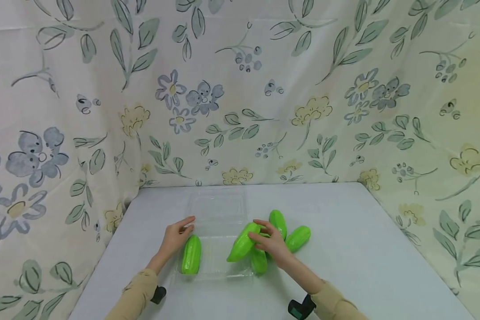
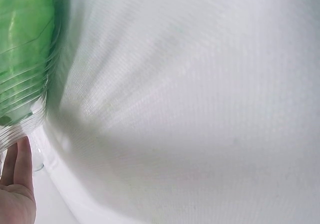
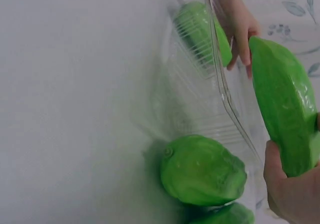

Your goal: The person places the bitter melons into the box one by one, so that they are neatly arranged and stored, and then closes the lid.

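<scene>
My right hand (image 1: 272, 242) grips a smooth, glossy green papaya (image 1: 243, 243) and holds it tilted over the right part of a clear plastic container (image 1: 215, 260). In the right wrist view the thumb and fingers clasp the lower part of this papaya (image 3: 282, 99). Another green papaya (image 1: 191, 255) lies lengthwise along the container's left side. My left hand (image 1: 175, 234) is at the container's left edge, just beyond that papaya; in the left wrist view its straight fingers (image 2: 23, 164) reach to the ribbed clear wall.
Several more green papayas, among them one close by the container's right wall (image 1: 258, 261) and one farther right (image 1: 298, 238), lie on the white table (image 1: 344, 249). The container's clear lid (image 1: 217, 206) is folded back behind it. A floral cloth (image 1: 240, 89) hangs behind and at the sides.
</scene>
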A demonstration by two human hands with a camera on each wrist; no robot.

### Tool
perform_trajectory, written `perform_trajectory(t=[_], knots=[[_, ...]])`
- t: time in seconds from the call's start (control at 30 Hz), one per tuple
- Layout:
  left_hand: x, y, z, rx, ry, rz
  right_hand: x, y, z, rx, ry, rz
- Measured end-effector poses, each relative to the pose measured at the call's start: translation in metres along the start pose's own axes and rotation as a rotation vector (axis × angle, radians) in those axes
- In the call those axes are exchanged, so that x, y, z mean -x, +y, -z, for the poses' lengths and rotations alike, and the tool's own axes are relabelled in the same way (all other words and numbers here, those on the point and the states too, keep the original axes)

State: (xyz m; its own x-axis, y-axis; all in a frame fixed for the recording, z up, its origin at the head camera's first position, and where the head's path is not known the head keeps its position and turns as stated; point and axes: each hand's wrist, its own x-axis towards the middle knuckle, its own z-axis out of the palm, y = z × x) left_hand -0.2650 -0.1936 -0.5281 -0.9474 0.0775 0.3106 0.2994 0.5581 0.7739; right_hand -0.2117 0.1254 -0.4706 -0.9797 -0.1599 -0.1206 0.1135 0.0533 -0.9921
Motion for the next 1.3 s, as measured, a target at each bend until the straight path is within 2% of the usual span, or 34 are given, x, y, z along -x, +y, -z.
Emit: perform_trajectory(t=[0.6, 1.3], knots=[[-0.001, 0.006, 0.003, -0.009, -0.006, 0.015, -0.005, -0.001, -0.017, 0.003, -0.020, 0.016], [0.001, 0.006, 0.003, -0.009, -0.001, -0.007, -0.012, 0.003, -0.046, 0.044, -0.052, 0.088]])
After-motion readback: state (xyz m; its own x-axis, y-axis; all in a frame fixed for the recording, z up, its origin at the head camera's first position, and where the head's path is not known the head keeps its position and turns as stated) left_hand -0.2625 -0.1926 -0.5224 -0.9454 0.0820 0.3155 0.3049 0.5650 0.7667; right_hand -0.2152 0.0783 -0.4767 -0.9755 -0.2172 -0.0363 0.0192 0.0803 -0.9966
